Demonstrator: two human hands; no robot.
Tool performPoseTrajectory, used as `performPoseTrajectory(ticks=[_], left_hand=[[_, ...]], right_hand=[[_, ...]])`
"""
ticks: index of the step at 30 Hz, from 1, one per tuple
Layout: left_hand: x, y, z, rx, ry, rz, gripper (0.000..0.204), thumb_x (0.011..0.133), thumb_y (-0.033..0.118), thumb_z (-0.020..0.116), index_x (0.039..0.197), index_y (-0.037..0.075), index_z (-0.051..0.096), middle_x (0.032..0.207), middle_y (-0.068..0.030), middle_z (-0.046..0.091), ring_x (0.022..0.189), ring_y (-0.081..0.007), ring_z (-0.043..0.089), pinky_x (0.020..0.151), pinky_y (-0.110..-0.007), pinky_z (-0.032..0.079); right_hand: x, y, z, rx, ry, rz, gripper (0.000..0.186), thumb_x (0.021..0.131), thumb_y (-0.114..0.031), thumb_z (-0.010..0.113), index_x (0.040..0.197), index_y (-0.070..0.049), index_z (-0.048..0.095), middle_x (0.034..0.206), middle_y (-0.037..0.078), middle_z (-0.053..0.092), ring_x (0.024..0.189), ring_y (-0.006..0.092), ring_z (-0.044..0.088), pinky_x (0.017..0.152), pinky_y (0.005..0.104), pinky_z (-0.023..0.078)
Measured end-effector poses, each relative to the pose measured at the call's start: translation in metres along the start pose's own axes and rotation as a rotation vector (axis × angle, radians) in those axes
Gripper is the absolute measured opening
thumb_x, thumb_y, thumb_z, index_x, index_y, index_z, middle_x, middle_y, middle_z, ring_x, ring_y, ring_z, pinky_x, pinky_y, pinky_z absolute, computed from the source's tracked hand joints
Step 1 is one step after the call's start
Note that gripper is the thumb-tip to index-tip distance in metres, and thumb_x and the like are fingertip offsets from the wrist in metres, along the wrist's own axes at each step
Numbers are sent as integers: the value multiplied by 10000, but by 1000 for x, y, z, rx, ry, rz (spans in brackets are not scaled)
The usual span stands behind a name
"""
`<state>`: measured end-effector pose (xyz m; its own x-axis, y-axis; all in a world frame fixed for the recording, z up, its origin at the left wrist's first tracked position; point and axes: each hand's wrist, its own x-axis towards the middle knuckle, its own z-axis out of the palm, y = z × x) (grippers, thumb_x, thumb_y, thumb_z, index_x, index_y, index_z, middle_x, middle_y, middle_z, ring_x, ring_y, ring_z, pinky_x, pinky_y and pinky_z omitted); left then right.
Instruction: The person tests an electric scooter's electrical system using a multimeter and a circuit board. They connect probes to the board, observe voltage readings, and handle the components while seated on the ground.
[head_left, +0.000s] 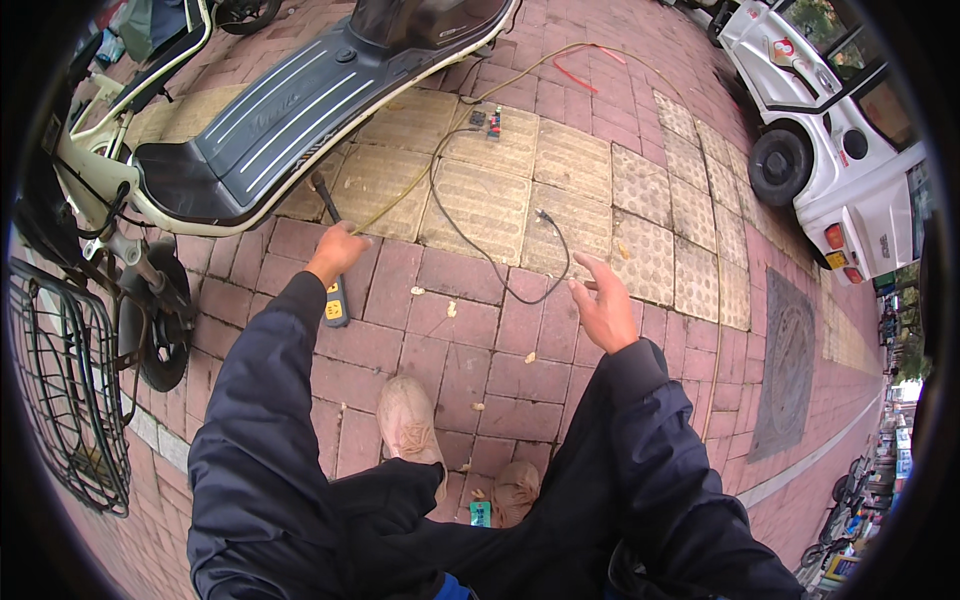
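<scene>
My left hand [338, 254] is closed at the upper end of a black power strip [337, 308] with yellow sockets. A dark rod-like piece [325, 198] sticks out beyond its fingers; what joins it to the strip is hidden. My right hand [603, 305] is held out with thumb and fingers apart and nothing in it. Just left of its fingertips, a thin black cord [487, 262] loops over the paving, its small end piece [543, 214] lying on a yellow tile. That cord runs back to a small black-and-red device [487, 122]. A yellowish cable [405, 190] stretches toward my left hand.
An electric scooter with a dark footboard [290, 110] stands at the left, beside a wire basket [70, 400]. A white vehicle [835, 150] is parked at the right near a manhole cover [785, 360]. Red strips [575, 76] lie farther off. A green packet [480, 514] is by my shoes.
</scene>
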<state>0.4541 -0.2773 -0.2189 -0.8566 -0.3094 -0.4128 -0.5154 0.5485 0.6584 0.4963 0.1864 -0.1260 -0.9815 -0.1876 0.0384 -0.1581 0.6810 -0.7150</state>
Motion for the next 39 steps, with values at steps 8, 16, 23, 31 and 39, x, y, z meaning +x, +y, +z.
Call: performPoseTrajectory(ticks=[8, 16, 23, 31, 39], left_hand=[[-36, 74, 15, 122, -137, 306, 647, 876, 315, 764, 1386, -61, 632, 1329, -297, 689, 1232, -409, 672, 1060, -432, 518], [-105, 136, 64, 408, -635, 641, 601, 937, 382, 740, 1375, -18, 647, 1264, -271, 719, 1148, -413, 701, 996, -455, 548], [-144, 141, 95, 686, -844, 704, 616, 943, 346, 728, 1428, -11, 601, 1271, -262, 715, 1194, -445, 676, 1015, -487, 541], [-143, 134, 97, 724, -840, 676, 632, 934, 355, 736, 1439, 3, 596, 1276, -260, 715, 1201, -437, 676, 1021, -483, 538], [-137, 131, 100, 684, -833, 700, 630, 936, 361, 732, 1441, 9, 598, 1243, -249, 725, 1174, -437, 682, 1005, -489, 537]], right_hand=[[-37, 18, 9, 45, -98, 160, 379, 970, -197, 705, 1303, -17, 699, 1247, 226, 730, 1066, 380, 729, 916, 432, 580], [-38, 26, 11, -3, -220, 127, 376, 974, -237, 682, 1255, 11, 716, 1181, 241, 752, 1096, 404, 722, 943, 464, 565], [-44, 21, 10, 79, -256, 172, 368, 969, -252, 686, 1215, 19, 730, 1157, 260, 752, 1094, 419, 724, 957, 470, 559], [-44, 20, 8, 71, -262, 164, 358, 964, -248, 696, 1203, 17, 733, 1137, 258, 755, 1103, 421, 718, 961, 466, 554], [-43, 20, 10, 58, -261, 172, 349, 962, -250, 700, 1195, 7, 739, 1129, 257, 756, 1095, 424, 719, 956, 469, 555]])
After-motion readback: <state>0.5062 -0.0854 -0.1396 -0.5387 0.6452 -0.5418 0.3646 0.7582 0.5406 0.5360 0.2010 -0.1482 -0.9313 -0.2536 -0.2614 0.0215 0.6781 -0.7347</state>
